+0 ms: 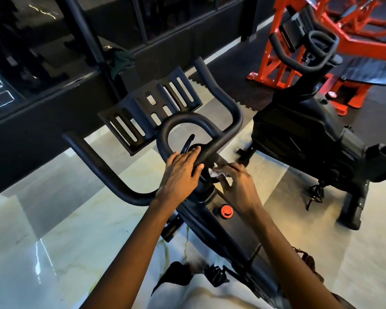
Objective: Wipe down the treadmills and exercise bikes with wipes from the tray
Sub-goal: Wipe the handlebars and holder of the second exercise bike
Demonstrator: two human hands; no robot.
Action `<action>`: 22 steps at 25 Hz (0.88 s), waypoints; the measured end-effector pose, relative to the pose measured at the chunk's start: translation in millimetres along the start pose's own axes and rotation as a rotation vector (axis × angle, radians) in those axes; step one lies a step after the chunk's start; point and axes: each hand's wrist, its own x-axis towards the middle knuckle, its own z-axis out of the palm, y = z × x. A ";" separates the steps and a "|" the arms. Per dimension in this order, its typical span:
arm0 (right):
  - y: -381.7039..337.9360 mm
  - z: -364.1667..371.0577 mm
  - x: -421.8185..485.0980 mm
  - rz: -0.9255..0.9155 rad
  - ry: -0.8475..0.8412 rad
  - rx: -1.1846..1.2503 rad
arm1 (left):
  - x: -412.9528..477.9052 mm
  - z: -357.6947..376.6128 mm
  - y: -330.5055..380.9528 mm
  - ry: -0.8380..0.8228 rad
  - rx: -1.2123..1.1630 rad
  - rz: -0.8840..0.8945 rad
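A black exercise bike stands right in front of me, its handlebar (112, 172) curving out to both sides around a central loop. My left hand (181, 172) grips the near part of that loop, fingers over the top and thumb curled round. Just to its right, my right hand (239, 186) holds a crumpled white wipe (215, 172) against the handlebar stem. A slotted black tablet holder (149, 108) sits beyond the loop. A red knob (226, 211) shows on the frame below my hands.
A second black exercise bike (310, 134) stands to the right, with a red steel gym frame (283, 61) behind it. A dark wall with glossy panels (42, 74) runs along the left and back. The floor is polished pale marble (54, 253).
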 end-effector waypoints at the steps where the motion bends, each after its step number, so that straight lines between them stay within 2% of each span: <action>1: 4.4 -1.5 1.5 0.002 -0.008 -0.002 | 2.6 0.2 2.1 -0.002 0.016 -0.005; 6: 6.9 0.0 25.8 0.205 0.090 0.029 | 19.7 5.0 10.0 -0.044 0.136 -0.067; 11: 7.9 -13.8 18.1 0.184 0.040 -0.012 | 22.6 12.4 12.9 0.038 0.155 -0.037; 13: 19.7 -18.8 40.6 0.249 0.140 -0.038 | 19.8 11.7 11.1 0.033 0.138 -0.035; 15: 28.5 -23.9 63.1 0.337 0.267 0.068 | 21.0 10.8 11.9 0.010 0.113 -0.065; 17: 29.1 -21.8 78.2 0.327 0.321 0.154 | 26.2 8.9 16.4 -0.019 0.054 -0.102; 20: 26.1 -10.8 84.5 0.293 0.258 0.127 | 41.0 7.1 24.5 -0.010 -0.031 -0.061; 22: 31.4 -6.4 88.9 0.302 0.262 0.121 | 57.3 9.3 26.7 -0.031 0.049 -0.008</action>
